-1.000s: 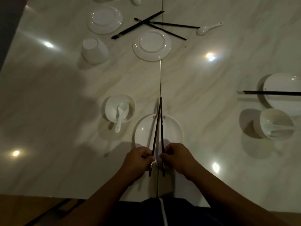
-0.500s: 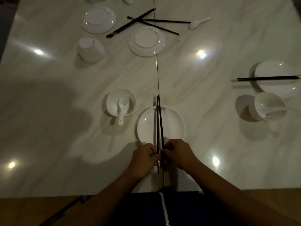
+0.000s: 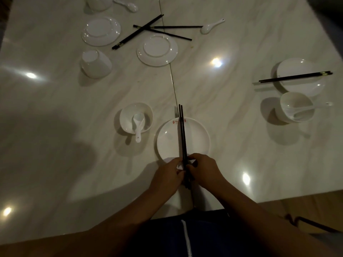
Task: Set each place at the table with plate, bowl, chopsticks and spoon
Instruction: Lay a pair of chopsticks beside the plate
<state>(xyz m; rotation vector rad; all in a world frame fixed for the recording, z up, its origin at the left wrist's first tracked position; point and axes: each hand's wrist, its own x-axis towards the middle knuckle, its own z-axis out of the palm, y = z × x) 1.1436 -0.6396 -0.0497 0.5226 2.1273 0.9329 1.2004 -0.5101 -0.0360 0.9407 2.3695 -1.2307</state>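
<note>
Head view, the only one, looks down on a glossy pale marble-patterned table (image 3: 55,112) with a thin seam running away from the person. At the near edge sits a round white glazed plate (image 3: 196,140) with a small red mark on its far rim. A pair of slim black chopsticks (image 3: 182,134) lies across its middle, side by side and touching, tips reaching just past the far rim. The left hand (image 3: 167,178) and the right hand (image 3: 205,170) both pinch the near ends of the pair, fingers curled closed around them from either side.

Just left of the plate stands a white ceramic bowl (image 3: 128,117) holding a white ceramic spoon (image 3: 138,125), its handle hanging over the near rim. At the right edge a second setting has a white plate (image 3: 302,86) with a black chopstick pair (image 3: 295,77) laid across it, and a white bowl (image 3: 295,106) with a spoon (image 3: 306,110) in it.

Against the picture a second ago, the two near chopsticks, then splayed apart at the hands, are now closed together and straight along the seam.

Counted: four plates, the other two (image 3: 101,31) (image 3: 157,50) at the far middle; four bowls, one upturned (image 3: 94,64) and one cut off at the far edge (image 3: 99,3); four spoons, two loose (image 3: 211,26) (image 3: 128,5); loose crossed chopsticks (image 3: 154,31) at the far middle, number hard to tell.
</note>
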